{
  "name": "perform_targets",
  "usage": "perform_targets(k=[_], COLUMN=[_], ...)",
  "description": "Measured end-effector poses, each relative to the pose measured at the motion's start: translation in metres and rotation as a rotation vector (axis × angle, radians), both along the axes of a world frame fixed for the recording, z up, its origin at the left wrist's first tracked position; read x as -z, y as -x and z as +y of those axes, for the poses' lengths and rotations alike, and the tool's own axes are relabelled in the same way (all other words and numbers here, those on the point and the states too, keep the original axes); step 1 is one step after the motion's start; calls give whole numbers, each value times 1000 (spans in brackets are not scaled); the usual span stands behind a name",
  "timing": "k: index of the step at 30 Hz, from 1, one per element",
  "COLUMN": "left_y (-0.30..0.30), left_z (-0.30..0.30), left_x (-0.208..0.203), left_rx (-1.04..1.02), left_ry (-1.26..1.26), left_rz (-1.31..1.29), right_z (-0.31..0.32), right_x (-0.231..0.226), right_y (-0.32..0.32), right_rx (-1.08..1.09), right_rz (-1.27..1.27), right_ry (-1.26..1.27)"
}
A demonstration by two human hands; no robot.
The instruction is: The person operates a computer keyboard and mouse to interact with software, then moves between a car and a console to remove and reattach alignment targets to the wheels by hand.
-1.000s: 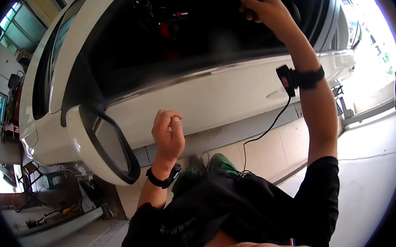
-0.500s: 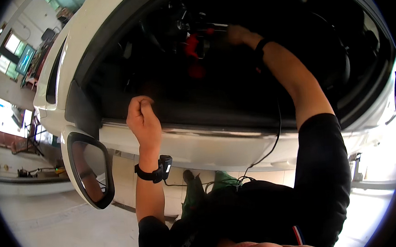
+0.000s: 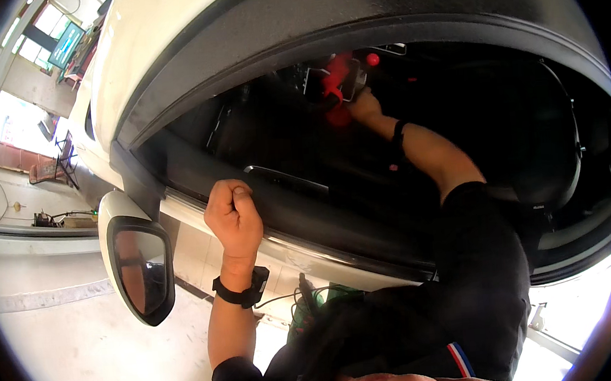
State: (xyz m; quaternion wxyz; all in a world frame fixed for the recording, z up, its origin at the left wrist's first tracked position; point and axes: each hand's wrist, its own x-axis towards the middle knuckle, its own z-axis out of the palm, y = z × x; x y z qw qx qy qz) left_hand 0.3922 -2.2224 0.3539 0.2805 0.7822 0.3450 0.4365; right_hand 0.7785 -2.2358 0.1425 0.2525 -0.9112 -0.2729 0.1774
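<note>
My left hand (image 3: 234, 220) is closed in a fist above the inner edge of the white car door's window sill (image 3: 288, 247), its thumb folded against the fingers and nothing seen in them. Through the open window my right arm reaches into the dark cabin. There my right hand (image 3: 365, 106) is closed beside a blurred red object (image 3: 337, 78) near the middle of the car. A pale rectangular piece (image 3: 359, 80) is at its fingertips; shadow hides what the fingers grip. A small red ball (image 3: 372, 59) shows just beyond.
A side mirror (image 3: 141, 269) juts out left of my left forearm. The dark window frame (image 3: 351, 35) arches over my right arm. A car seat (image 3: 536, 139) stands on the right. A black cable (image 3: 278, 300) hangs by my wrist strap. A lit screen (image 3: 65, 46) is at far left.
My view has tipped and come closer over the window. My right arm reaches deeper, and its hand is now beside the red object. The left hand remains a fist at the sill.
</note>
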Motion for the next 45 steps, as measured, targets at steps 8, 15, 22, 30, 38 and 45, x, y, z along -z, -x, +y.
perform_targets(k=[8, 15, 22, 30, 38, 45], left_y=[4, -2, 0, 0, 0, -1], left_z=[0, 0, 1, -1, -2, -2], left_x=[-1, 0, 0, 1, 0, 0], left_rx=[-8, 25, -14, -82, -86, -78], left_ry=[-42, -20, -46, -72, -53, -51], left_rz=[44, 41, 50, 97, 99, 111], right_z=[-27, -14, 29, 56, 51, 49], right_x=[-172, -166, 109, 160, 120, 127], right_y=[-68, -156, -110, -72, -37, -44], right_rx=[-337, -114, -228, -100, 88, 62], right_rz=[-84, -508, -504, -790, -725, -802], right_ry=[308, 12, -158, -562, -692, -612])
